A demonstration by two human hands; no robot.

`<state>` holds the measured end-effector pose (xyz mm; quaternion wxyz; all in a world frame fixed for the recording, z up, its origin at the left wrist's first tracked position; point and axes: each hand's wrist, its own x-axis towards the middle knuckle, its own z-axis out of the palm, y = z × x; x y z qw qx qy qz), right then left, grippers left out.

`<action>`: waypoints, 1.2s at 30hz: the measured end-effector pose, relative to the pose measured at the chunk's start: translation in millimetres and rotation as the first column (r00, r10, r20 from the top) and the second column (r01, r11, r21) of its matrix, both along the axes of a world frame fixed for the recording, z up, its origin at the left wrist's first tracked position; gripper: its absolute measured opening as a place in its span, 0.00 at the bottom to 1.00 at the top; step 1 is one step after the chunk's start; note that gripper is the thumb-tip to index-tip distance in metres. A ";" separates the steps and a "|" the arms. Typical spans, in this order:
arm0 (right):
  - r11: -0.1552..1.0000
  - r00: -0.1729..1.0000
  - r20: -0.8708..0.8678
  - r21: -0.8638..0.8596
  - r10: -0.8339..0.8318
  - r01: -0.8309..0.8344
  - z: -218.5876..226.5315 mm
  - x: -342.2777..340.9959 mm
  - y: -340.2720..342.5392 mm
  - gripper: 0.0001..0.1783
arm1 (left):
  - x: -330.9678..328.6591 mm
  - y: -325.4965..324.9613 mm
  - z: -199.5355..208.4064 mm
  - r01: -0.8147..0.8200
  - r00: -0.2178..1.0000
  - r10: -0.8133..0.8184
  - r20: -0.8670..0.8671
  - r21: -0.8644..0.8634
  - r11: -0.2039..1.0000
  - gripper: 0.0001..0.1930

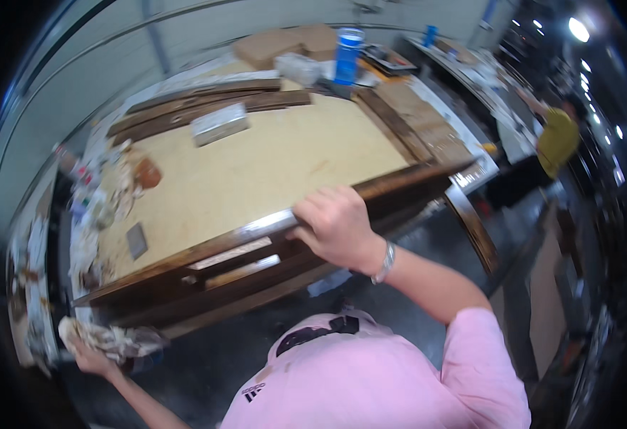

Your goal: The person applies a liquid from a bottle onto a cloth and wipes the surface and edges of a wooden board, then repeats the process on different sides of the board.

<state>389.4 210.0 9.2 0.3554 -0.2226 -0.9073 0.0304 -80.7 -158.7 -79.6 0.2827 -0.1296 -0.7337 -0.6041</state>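
Observation:
A long dark brown wooden board [149,299] stands on edge along the near side of the worktable [256,168]. It has narrow rectangular cutouts and a small round knob or hole near its left half. My right hand [342,227] is wrapped over the board's upper edge near the middle, fingers on the far side. At the lower left, my left hand [93,360] is closed on a crumpled whitish cloth [124,342], close below the board's left end. Part of the cloth is blurred.
Dark wooden strips [199,107], a silvery block [219,125] and a blue bottle [347,57] lie or stand toward the back. A flat grey pad [136,242] and clutter line the left side. Another person in a yellow top [558,141] works at a bench on the right.

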 end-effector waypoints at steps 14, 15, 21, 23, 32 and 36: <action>0.606 0.628 0.041 -0.223 -0.777 0.764 25.9 284.0 215.6 0.23 | 247.0 256.1 31.6 0.815 0.575 -0.780 0.247 -0.260 0.518 0.07; 0.553 0.597 0.082 -0.293 -0.798 0.780 13.0 296.8 228.5 0.23 | 247.3 258.7 27.7 0.717 0.652 -0.735 0.186 -0.464 0.520 0.06; 0.219 0.448 0.265 -0.598 -0.854 0.771 -118.7 359.5 302.6 0.23 | 262.7 264.3 23.2 0.573 0.731 -0.678 0.078 -0.609 0.548 0.06; 0.173 0.425 0.294 -0.612 -0.856 0.772 -157.5 367.4 319.6 0.22 | 262.7 264.8 23.8 0.557 0.740 -0.668 0.079 -0.627 0.544 0.06; 0.116 0.462 0.342 -0.689 -0.818 0.715 -218.3 360.0 355.5 0.22 | 268.1 274.4 26.3 0.494 0.780 -0.624 0.057 -0.668 0.557 0.07; 0.190 0.431 0.349 -0.551 -0.832 0.813 -206.9 360.1 346.6 0.22 | 273.6 280.7 28.4 0.479 0.782 -0.623 0.033 -0.672 0.565 0.06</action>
